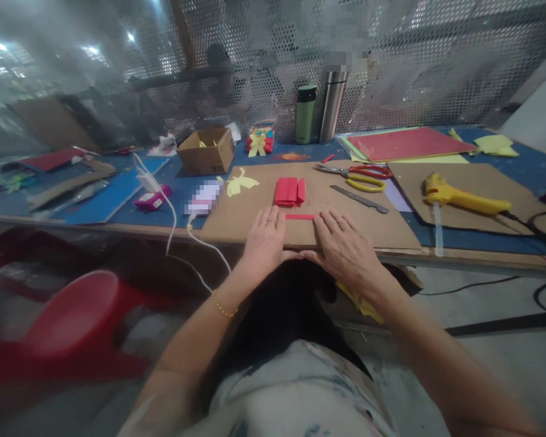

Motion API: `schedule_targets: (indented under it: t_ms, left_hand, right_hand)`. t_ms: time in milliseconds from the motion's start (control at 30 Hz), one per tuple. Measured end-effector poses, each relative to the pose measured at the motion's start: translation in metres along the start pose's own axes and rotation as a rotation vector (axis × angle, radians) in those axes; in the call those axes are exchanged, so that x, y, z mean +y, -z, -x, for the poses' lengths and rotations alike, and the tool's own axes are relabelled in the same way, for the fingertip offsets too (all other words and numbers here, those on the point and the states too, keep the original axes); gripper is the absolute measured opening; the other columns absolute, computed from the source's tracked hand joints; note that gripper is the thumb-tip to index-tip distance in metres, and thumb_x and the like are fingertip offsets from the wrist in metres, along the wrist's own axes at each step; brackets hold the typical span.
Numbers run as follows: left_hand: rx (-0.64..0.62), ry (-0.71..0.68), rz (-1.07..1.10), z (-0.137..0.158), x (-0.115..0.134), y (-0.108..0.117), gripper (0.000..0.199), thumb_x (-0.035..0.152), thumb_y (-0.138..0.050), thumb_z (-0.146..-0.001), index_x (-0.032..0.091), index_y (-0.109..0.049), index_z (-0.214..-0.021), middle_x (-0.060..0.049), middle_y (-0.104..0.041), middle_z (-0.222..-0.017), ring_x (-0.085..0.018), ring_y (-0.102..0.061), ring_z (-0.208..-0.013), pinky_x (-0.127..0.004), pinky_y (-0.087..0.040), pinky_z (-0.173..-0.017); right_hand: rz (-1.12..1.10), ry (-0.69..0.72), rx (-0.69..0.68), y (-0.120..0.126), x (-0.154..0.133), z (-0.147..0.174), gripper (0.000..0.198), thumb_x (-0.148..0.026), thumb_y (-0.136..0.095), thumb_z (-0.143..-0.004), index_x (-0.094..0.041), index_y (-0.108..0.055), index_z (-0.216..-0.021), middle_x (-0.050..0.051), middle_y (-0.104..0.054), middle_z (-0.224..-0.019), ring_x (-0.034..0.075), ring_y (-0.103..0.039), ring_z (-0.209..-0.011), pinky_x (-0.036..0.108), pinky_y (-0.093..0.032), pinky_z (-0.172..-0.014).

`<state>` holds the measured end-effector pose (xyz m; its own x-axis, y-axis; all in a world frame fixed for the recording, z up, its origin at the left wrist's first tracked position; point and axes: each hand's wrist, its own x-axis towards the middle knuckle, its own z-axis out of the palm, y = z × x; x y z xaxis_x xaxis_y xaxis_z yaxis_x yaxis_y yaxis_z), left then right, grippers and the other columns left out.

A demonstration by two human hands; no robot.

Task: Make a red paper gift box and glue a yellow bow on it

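A narrow red strip (pixel 299 216) lies flat on the cardboard sheet (pixel 236 221) near the table's front edge. At its left end, my left hand (pixel 266 233) rests flat with fingers stretched out. My right hand (pixel 343 243) lies at the other end, its fingers extended over the cardboard. Both thumbs point inward at the cardboard's front edge, their tips close together. Just beyond the strip sits a folded red piece (pixel 289 192). Red- and yellow-handled scissors (pixel 359 174) and a grey metal blade (pixel 359 199) lie to its right, and a yellow bow-shaped cutout (pixel 242 182) to its left.
A yellow glue gun (pixel 464 197) with a glue stick lies on cardboard at right, its black cord trailing off the edge. A small box (pixel 207 152), a green bottle (pixel 306 115) and a steel flask (pixel 333 108) stand behind. A white cable (pixel 174 212) hangs at left above a red stool (pixel 73 312).
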<state>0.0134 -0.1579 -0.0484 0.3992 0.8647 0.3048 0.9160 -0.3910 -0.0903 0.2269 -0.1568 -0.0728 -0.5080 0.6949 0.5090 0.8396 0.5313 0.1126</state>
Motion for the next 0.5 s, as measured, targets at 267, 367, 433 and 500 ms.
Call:
schedule_targets:
  t_ms: [267, 367, 433, 500]
  left_hand:
    - [-0.044, 0.01, -0.018, -0.002, 0.007, 0.009, 0.095, 0.066, -0.083, -0.085, 0.025, -0.051, -0.164, -0.027, -0.05, -0.166, -0.044, -0.046, -0.157, -0.059, -0.034, -0.129]
    - [-0.053, 0.011, -0.016, -0.001, 0.005, 0.01, 0.097, 0.063, -0.084, -0.085, 0.02, -0.05, -0.164, -0.03, -0.048, -0.166, -0.044, -0.044, -0.158, -0.059, -0.033, -0.13]
    - [-0.081, -0.003, -0.013, 0.0, 0.002, 0.011, 0.102, 0.065, -0.084, -0.084, 0.015, -0.048, -0.166, -0.033, -0.044, -0.168, -0.045, -0.04, -0.16, -0.059, -0.032, -0.13]
    - [-0.118, -0.021, 0.005, 0.0, -0.001, 0.015, 0.108, 0.072, -0.08, -0.084, 0.012, -0.045, -0.167, -0.034, -0.041, -0.169, -0.047, -0.037, -0.161, -0.06, -0.031, -0.13]
  right_hand:
    - [0.083, -0.027, -0.087, 0.018, -0.011, -0.019, 0.074, -0.072, -0.05, -0.104, -0.009, -0.062, -0.142, 0.024, -0.071, -0.117, 0.036, -0.061, -0.11, 0.044, -0.045, -0.091]
    - [0.091, -0.042, -0.09, 0.021, -0.006, -0.014, 0.065, -0.068, -0.048, -0.106, -0.01, -0.069, -0.127, 0.023, -0.071, -0.117, 0.034, -0.061, -0.109, 0.043, -0.045, -0.093]
    - [0.08, -0.069, -0.1, 0.025, 0.002, -0.009, 0.058, -0.06, -0.043, -0.111, -0.011, -0.071, -0.12, 0.021, -0.071, -0.118, 0.032, -0.062, -0.108, 0.041, -0.045, -0.093]
    - [0.049, -0.095, -0.135, 0.029, 0.014, -0.007, 0.051, -0.051, -0.039, -0.114, -0.013, -0.074, -0.111, 0.018, -0.072, -0.113, 0.03, -0.063, -0.106, 0.039, -0.045, -0.089]
